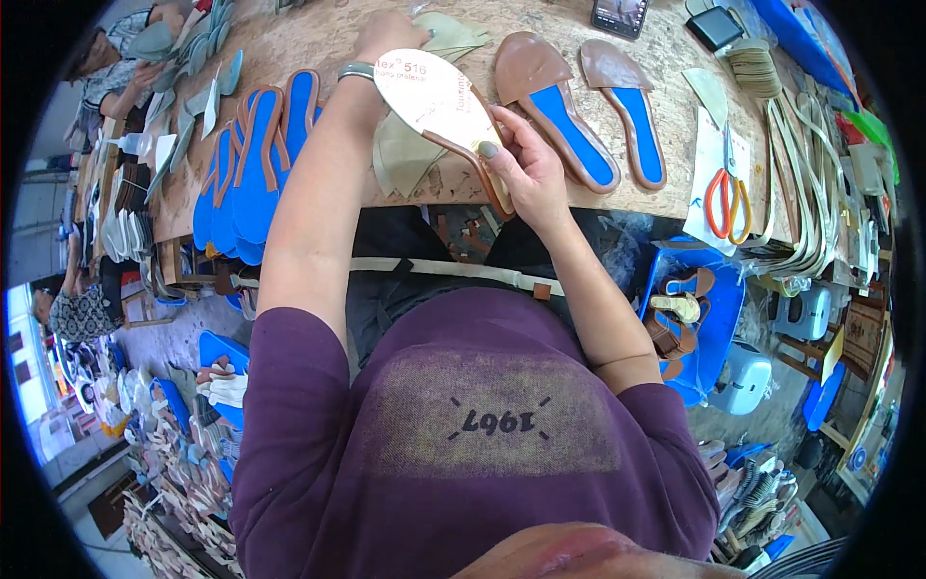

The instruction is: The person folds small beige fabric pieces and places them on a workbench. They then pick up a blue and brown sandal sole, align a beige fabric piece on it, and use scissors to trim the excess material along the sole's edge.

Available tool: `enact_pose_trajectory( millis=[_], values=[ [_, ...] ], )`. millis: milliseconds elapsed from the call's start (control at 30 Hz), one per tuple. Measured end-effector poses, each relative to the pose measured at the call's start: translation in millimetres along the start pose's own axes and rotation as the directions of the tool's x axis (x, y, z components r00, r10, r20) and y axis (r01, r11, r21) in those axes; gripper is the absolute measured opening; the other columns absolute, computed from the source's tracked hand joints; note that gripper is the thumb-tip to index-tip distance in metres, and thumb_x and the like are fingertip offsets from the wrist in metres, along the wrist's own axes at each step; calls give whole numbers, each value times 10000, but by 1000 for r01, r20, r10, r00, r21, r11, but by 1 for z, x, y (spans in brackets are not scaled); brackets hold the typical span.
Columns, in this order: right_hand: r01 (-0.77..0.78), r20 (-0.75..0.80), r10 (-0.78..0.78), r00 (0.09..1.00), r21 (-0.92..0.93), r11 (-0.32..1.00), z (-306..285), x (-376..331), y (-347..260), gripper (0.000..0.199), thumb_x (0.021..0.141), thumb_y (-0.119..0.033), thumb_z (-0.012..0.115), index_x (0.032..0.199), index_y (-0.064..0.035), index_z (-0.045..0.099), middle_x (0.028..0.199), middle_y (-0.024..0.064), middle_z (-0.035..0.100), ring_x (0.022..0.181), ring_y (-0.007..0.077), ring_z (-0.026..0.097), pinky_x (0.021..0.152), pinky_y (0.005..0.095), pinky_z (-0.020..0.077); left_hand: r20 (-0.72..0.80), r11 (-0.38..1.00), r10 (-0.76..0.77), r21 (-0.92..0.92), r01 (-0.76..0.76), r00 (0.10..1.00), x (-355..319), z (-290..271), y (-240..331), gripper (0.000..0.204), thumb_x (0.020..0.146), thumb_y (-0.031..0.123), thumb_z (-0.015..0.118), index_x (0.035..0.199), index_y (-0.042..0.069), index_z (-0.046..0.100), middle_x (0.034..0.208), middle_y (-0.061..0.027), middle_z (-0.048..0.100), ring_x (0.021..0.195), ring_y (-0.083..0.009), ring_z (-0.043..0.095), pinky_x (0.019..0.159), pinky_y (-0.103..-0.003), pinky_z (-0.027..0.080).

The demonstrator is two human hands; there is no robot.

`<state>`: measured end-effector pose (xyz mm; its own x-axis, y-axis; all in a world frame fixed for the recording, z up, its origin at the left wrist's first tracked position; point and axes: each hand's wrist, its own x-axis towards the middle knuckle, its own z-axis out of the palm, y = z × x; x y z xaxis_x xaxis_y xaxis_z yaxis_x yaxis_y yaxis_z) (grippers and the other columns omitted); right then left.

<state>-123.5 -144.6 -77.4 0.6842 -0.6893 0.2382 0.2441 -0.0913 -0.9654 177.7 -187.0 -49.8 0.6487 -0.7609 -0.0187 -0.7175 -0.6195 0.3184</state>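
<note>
My right hand [529, 172] grips a shoe insole [439, 96] by its narrow end, thumb on top and fingers along the side. The insole's face is white with red print, and brown edging runs along its lower part. Beyond it, my left hand [391, 37] reaches to the far part of the table, beside some pale green leather pieces [451, 35]; its fingers are mostly hidden behind the back of the hand. More pale green pieces [410, 159] lie under the insole. To the right rest two blue insoles [571, 135] with brown edging and brown toe covers [531, 66].
Several blue insoles [258, 174] overlap at the table's left edge. Orange-handled scissors [719, 203] lie on white paper at right, near bundled pale strips [801, 183]. A phone [620, 15] is at the far edge. A blue crate [709, 318] with sandals stands below the table.
</note>
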Motion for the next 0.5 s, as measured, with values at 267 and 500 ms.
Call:
enact_pose_trajectory(
  millis=[267, 500],
  values=[
    [-11, 37, 13, 999, -51, 999, -4, 1, 5, 475, 933, -214, 640, 1321, 20, 497, 1032, 59, 617, 933, 109, 570, 834, 253, 462, 41, 974, 194, 114, -197, 980, 22, 8, -15, 539, 814, 427, 688, 1278, 169, 595, 1241, -203, 580, 1159, -327, 568, 984, -458, 454],
    [17, -16, -18, 1000, -42, 999, -4, 0, 6, 490, 881, -261, 687, 1269, 6, 552, 999, 87, 645, 900, 127, 609, 805, 276, 491, -83, 962, 234, 167, -218, 969, -4, -7, 15, 524, 783, 327, 746, 1202, 49, 600, 1145, -156, 653, 1088, -309, 600, 929, -427, 471]
  ],
)
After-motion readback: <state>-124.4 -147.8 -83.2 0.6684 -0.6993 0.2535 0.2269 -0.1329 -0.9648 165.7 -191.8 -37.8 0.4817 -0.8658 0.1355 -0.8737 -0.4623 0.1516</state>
